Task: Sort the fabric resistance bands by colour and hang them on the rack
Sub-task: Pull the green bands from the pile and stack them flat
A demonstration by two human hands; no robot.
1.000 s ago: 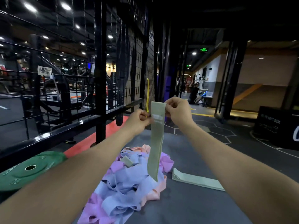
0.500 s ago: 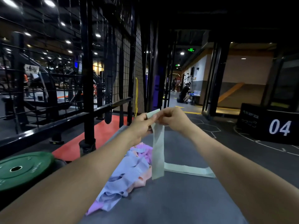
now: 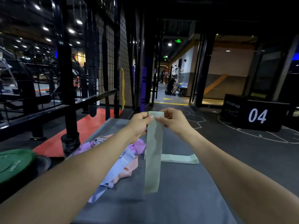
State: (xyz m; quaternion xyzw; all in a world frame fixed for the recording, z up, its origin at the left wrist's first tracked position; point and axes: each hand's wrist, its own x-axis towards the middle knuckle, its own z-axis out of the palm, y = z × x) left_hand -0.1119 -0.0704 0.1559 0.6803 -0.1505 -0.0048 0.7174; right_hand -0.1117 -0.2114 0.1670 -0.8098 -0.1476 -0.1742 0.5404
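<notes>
A pale green fabric band (image 3: 153, 152) hangs straight down in front of me. My left hand (image 3: 140, 125) pinches its top left corner and my right hand (image 3: 174, 121) pinches its top right corner. Under it a second pale green band (image 3: 179, 158) lies flat on the grey mat (image 3: 178, 199). A loose pile of purple, blue and pink bands (image 3: 123, 160) lies on the mat to the left, partly hidden by my left forearm. The black wire-grid rack (image 3: 111, 62) stands to the left beyond the mat.
A green weight plate (image 3: 14, 165) lies at the lower left beside a black upright post (image 3: 68, 94). A black box marked 04 (image 3: 255, 115) stands on the floor at the right. A person crouches far down the corridor (image 3: 172, 85).
The view has swung and the green band now faces me flat, held at both top corners, after being twisted edge-on half a second ago. The pile looks further left.
</notes>
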